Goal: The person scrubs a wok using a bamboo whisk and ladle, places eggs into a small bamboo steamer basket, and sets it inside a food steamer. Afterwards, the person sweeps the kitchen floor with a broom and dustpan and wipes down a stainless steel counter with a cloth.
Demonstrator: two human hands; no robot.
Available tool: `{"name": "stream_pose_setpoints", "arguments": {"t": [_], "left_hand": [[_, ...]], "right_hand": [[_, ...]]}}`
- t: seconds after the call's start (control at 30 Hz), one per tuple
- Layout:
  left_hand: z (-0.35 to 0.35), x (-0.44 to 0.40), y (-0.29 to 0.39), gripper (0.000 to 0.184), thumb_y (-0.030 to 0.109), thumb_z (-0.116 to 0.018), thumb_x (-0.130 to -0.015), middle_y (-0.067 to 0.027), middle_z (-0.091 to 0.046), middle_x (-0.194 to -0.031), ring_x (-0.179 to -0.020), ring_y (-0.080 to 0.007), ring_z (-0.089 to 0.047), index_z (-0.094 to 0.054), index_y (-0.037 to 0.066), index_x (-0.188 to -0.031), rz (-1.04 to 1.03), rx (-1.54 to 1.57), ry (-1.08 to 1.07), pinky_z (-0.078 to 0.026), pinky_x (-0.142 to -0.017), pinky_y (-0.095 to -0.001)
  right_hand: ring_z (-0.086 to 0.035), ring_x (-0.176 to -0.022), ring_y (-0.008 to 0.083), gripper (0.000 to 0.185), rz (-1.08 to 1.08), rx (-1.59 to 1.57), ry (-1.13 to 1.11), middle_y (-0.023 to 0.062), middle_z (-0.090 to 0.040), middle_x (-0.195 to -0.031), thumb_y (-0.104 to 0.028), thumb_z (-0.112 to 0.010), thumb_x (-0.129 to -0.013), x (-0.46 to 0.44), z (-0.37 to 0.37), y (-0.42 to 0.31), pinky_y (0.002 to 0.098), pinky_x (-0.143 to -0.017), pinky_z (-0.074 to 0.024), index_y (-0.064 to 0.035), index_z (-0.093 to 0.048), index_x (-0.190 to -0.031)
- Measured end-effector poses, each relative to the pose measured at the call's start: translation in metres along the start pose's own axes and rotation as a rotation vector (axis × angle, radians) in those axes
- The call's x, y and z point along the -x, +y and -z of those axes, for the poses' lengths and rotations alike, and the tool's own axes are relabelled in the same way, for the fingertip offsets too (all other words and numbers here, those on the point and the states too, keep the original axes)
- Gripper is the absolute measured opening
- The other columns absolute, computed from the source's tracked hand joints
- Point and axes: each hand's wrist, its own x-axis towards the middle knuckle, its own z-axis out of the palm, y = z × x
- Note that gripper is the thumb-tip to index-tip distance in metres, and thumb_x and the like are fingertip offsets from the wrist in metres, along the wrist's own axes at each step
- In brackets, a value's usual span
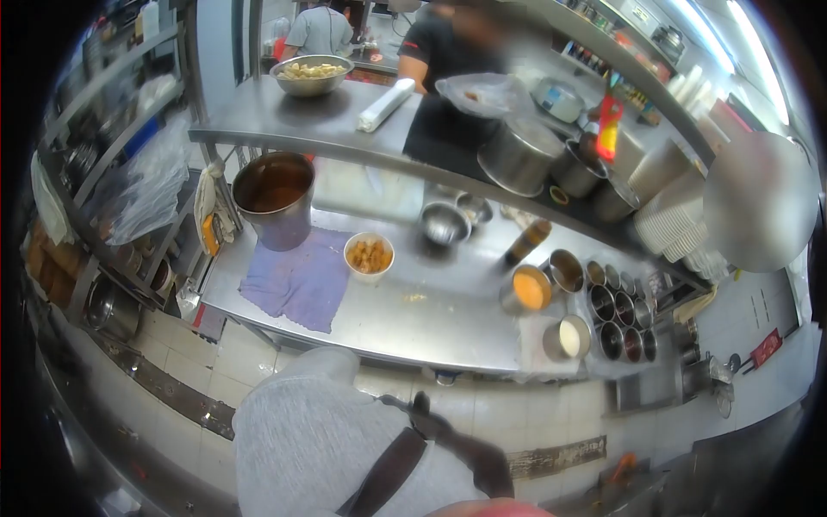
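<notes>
Neither of my hands can be made out. A grey shirt (293, 431) with dark apron straps (392, 470) fills the lower middle, and a blurred pinkish patch lies at the bottom edge. On the steel counter (439, 319) just beyond stands a white bowl (369, 274) of golden-brown pieces. Left of it a purple cloth (297, 289) lies spread out, with a tall steel pot (276, 202) of brown contents at its back edge. To the right are a container of orange sauce (527, 291) and a container of white sauce (568, 338).
A steel shelf (250, 116) crosses above the counter, holding a bowl of pale pieces (312, 76) and a lidded pot (517, 155). Small round containers (622, 312) fill the counter's right end. A person in a dark shirt (448, 52) stands behind the shelf.
</notes>
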Motion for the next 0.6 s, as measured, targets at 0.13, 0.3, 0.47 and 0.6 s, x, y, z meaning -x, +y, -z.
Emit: {"name": "stream_pose_setpoints", "arguments": {"t": [0.13, 0.3, 0.47, 0.6], "left_hand": [[0.007, -0.009, 0.045, 0.024, 0.018, -0.056, -0.076, -0.0172, -0.064, -0.095, -0.084, -0.0295, -0.062, -0.065, 0.005, -0.095, -0.095, 0.097, -0.030, -0.053, -0.068, -0.0423], [0.018, -0.008, 0.153, 0.025, 0.019, -0.056, -0.078, -0.0167, -0.064, -0.097, -0.085, -0.0288, -0.062, -0.064, 0.005, -0.097, -0.278, 0.332, -0.175, -0.053, -0.067, -0.0418], [0.013, -0.035, 0.220, 0.040, 0.028, -0.062, -0.079, -0.0142, -0.057, -0.113, -0.096, -0.0245, -0.058, -0.057, 0.008, -0.114, -0.772, 0.360, -0.345, -0.055, -0.062, -0.0366], [0.036, 0.062, 0.263, 0.047, 0.030, -0.063, -0.080, -0.0131, -0.056, -0.117, -0.096, -0.0241, -0.058, -0.054, 0.010, -0.121, -0.616, 0.458, -0.427, -0.053, -0.067, -0.0376]], "right_hand": [[-0.062, -0.070, 0.0276, 0.029, 0.002, 0.015, -0.012, 0.0190, -0.064, -0.074, -0.020, -0.061, -0.074, -0.005, 0.002, -0.004, 0.0376, -0.064, -0.0472, 0.0031, -0.065, -0.091], [-0.061, -0.069, 0.0277, 0.028, 0.004, 0.033, -0.011, 0.0184, -0.063, -0.074, -0.020, -0.060, -0.075, -0.010, 0.003, -0.005, 0.0379, -0.063, -0.0469, 0.0025, -0.064, -0.091], [-0.061, -0.068, 0.0278, 0.027, 0.013, 0.047, -0.019, 0.0178, -0.063, -0.074, -0.021, -0.059, -0.076, -0.013, 0.005, -0.004, 0.0382, -0.062, -0.0466, 0.0018, -0.064, -0.091], [-0.061, -0.068, 0.0278, 0.027, 0.014, 0.048, -0.020, 0.0173, -0.063, -0.073, -0.021, -0.058, -0.077, -0.014, 0.005, -0.002, 0.0384, -0.061, -0.0464, 0.0013, -0.064, -0.092]]}}
